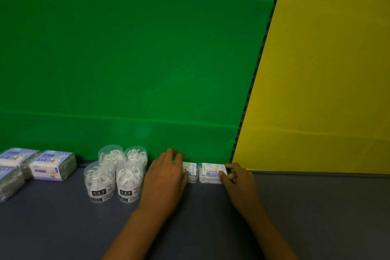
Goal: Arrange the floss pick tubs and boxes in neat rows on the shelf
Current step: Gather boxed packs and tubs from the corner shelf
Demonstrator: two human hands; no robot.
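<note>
A shop-like display: stocked shelf [63, 228] with floss tubs [101, 183]; green backboard [126, 59].

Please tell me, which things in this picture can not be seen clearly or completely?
- Left small box, head view: the left hand covers most of it.
- Right small box: print too small to read, except "50"; the right hand hides its right end.
- Wrapped packs: cut off by the left edge.
- Rear tubs: lower parts hidden behind the front tubs.
</note>
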